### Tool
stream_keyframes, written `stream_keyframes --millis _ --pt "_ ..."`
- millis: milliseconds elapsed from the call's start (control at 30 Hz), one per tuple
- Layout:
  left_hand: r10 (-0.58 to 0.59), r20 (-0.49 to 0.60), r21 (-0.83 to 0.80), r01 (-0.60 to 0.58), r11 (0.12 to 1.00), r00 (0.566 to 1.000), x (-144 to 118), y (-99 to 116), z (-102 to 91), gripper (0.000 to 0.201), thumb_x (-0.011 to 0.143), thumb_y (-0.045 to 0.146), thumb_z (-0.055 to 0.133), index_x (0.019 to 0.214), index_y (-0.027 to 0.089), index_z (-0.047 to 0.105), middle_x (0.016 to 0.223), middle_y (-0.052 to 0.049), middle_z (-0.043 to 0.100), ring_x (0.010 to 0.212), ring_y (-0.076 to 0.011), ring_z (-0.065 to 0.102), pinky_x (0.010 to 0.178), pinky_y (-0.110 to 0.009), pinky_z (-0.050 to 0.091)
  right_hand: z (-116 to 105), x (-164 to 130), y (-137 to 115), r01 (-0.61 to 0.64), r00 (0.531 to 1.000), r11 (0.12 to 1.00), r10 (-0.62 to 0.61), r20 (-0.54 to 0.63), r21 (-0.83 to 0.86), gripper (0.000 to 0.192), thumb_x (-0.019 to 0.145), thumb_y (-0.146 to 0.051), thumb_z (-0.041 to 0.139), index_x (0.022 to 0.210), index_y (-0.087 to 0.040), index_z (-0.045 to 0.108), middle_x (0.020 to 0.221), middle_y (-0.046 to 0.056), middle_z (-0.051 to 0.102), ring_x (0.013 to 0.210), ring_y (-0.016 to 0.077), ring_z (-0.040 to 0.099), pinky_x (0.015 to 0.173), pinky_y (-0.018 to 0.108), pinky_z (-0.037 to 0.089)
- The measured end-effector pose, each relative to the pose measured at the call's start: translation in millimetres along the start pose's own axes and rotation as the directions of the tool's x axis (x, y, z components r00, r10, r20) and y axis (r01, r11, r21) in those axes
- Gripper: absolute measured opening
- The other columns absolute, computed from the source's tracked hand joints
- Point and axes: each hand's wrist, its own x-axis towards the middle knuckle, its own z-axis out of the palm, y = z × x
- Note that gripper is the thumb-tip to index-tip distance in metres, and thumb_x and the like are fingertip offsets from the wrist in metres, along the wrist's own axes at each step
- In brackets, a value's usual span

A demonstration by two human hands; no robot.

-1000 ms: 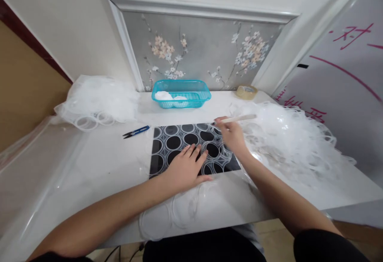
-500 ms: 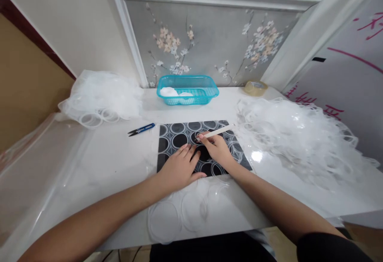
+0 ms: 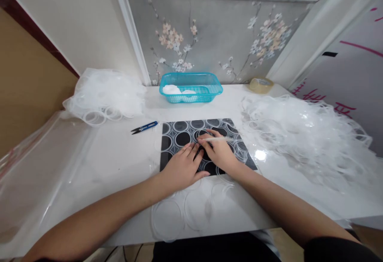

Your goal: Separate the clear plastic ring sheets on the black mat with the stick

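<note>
Tabletop (image 3: 125,154): one sheet (image 3: 182,138), one stick (image 3: 218,139).

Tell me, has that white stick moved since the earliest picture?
Yes. Against the blue basket, the white stick has shifted left and toward the front of the white table, from near the far right corner of the black sheet to over its middle.

You have one black sheet (image 3: 183,139), one white stick (image 3: 217,139) and one cutter (image 3: 145,128). You face one basket (image 3: 191,79), one tape roll (image 3: 261,86) and two white heaps (image 3: 107,94) (image 3: 302,130).
</note>
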Motion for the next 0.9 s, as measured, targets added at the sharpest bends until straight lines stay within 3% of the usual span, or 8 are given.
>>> stream_keyframes --millis 100,200,300,433,567,633,733,900 --pt "-0.001 0.014 -0.051 0.001 0.999 1.0 0.1 -0.1 -0.5 0.073 0.095 0.062 0.036 0.132 -0.001 0.044 0.136 -0.026 0.046 0.131 -0.0352 0.04 0.111 -0.046 0.028 -4.3 4.3 0.5 0.171 0.984 0.954 -0.152 0.096 -0.248 0.022 0.089 -0.017 0.048 0.096 -0.024 0.067 0.103 0.005 0.072 0.127 0.031 0.044 0.109 0.052 0.024" --pt "-0.018 0.053 -0.074 0.022 0.997 0.998 -1.5 -2.1 -1.6 0.072 0.097 0.061 0.029 0.135 0.001 0.042 0.142 -0.025 0.039 0.135 -0.0345 0.035 0.111 -0.046 0.027 -28.3 19.3 18.8 0.013 0.992 0.931 -0.058 -0.113 -0.364 0.023 0.086 -0.013 0.046 0.091 -0.02 0.067 0.089 0.01 0.073 0.113 0.0319 0.054 0.1 0.052 0.034" --pt "0.009 0.105 -0.076 -0.001 0.997 0.994 -4.7 -3.8 -6.8 0.075 0.096 0.064 0.027 0.139 0.004 0.039 0.148 -0.023 0.031 0.138 -0.0331 0.03 0.113 -0.044 0.024 -65.4 32.3 40.9 -0.247 0.844 0.946 0.104 -0.526 -0.209 0.028 0.093 -0.026 0.039 0.094 -0.018 0.066 0.092 0.011 0.071 0.097 0.0281 0.061 0.088 0.047 0.043" --pt "0.028 0.114 -0.046 -0.023 0.999 0.993 -11.1 -0.5 -17.6 0.076 0.095 0.067 0.026 0.141 0.008 0.039 0.15 -0.02 0.027 0.14 -0.0317 0.026 0.114 -0.041 0.024 -87.2 36.4 42.8 -0.244 0.705 0.965 0.248 -0.664 0.101 0.032 0.092 -0.043 0.043 0.09 -0.018 0.064 0.084 0.009 0.069 0.08 0.0223 0.064 0.077 0.04 0.048" --pt "0.006 0.091 0.011 -0.007 1.0 0.996 -23.8 -2.0 -20.9 0.075 0.094 0.068 0.026 0.137 0.009 0.045 0.147 -0.019 0.036 0.136 -0.0322 0.033 0.112 -0.043 0.028 -57.6 39.6 17.6 -0.142 0.79 0.821 0.431 -0.436 0.553 0.029 0.088 -0.045 0.051 0.09 -0.018 0.061 0.087 0.009 0.07 0.082 0.0209 0.067 0.08 0.039 0.051" --pt "-0.012 0.055 0.029 0.01 1.0 0.998 -32.5 -8.8 -19.2 0.072 0.095 0.066 0.027 0.134 0.01 0.049 0.144 -0.018 0.04 0.135 -0.0321 0.037 0.111 -0.043 0.031 -38.2 43.0 5.7 -0.227 0.834 0.549 0.535 -0.13 0.804 0.025 0.089 -0.043 0.05 0.093 -0.02 0.058 0.089 0.01 0.071 0.083 0.0217 0.069 0.079 0.04 0.054" --pt "-0.025 -0.044 0.018 0.025 1.0 0.999 -44.5 -21.0 -15.4 0.067 0.098 0.061 0.027 0.127 0.008 0.055 0.138 -0.017 0.049 0.129 -0.0301 0.045 0.109 -0.043 0.034 -21.3 47.6 -5.0 -0.394 0.829 0.229 0.507 0.236 0.89 0.019 0.093 -0.035 0.043 0.089 -0.022 0.057 0.098 0.011 0.072 0.094 0.022 0.069 0.083 0.041 0.055" --pt "-0.034 -0.123 -0.009 0.033 0.999 0.992 -52.0 -26.8 -11.0 0.066 0.099 0.059 0.024 0.122 0.007 0.058 0.129 -0.016 0.058 0.122 -0.0268 0.053 0.106 -0.041 0.04 -19.1 48.0 -16.8 -0.347 0.87 0.21 0.436 0.23 0.914 0.033 0.098 -0.037 0.03 0.096 -0.025 0.06 0.12 0.008 0.066 0.1 0.0166 0.066 0.093 0.039 0.051"
